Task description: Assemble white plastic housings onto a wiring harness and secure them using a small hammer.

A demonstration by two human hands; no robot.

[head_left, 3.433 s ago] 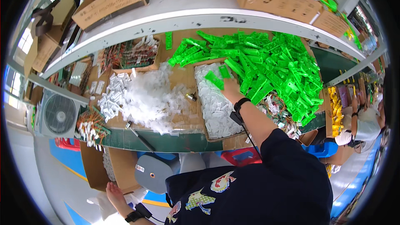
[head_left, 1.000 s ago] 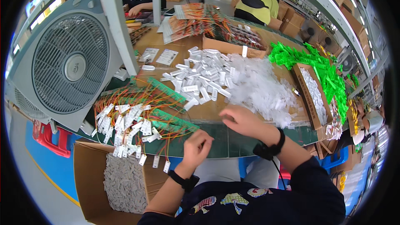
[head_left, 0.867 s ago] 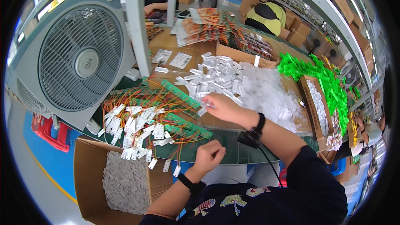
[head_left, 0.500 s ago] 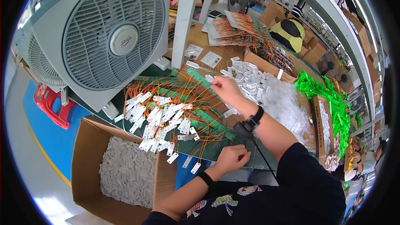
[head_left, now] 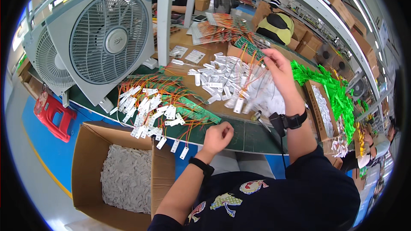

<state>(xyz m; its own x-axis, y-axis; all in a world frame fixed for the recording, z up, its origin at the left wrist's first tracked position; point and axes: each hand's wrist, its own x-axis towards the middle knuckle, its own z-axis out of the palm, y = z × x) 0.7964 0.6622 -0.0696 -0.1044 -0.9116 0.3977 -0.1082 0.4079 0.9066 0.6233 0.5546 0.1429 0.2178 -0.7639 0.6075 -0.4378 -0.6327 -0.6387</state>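
Observation:
My right hand (head_left: 280,69) is raised over the work table, its fingers pinching the end of a green circuit board strip (head_left: 245,45). Red and yellow wires hang from the strip, with a white rectangular piece (head_left: 239,105) at their lower end. My left hand (head_left: 217,137) is closed at the table's front edge, fingers curled, and nothing shows in it. Beside it on the left lies a heap of more green circuit board strips (head_left: 197,108), whose wires end in white pieces with holes (head_left: 145,113). Beyond the hands, small white plastic cases (head_left: 215,85) are spread on cardboard.
A cardboard box (head_left: 164,175) of white pieces stands below the table at left. A large grey fan (head_left: 113,38) rises beside a metal post (head_left: 165,21). Bright green parts (head_left: 325,90) pile up at right. Stacked wired boards (head_left: 222,30) lie at the back. A red stool (head_left: 53,115) stands on the floor.
My right hand has lifted one circuit board strip from the heap and carried it right, wires trailing. My left hand has shifted slightly left and up. The view has turned a little.

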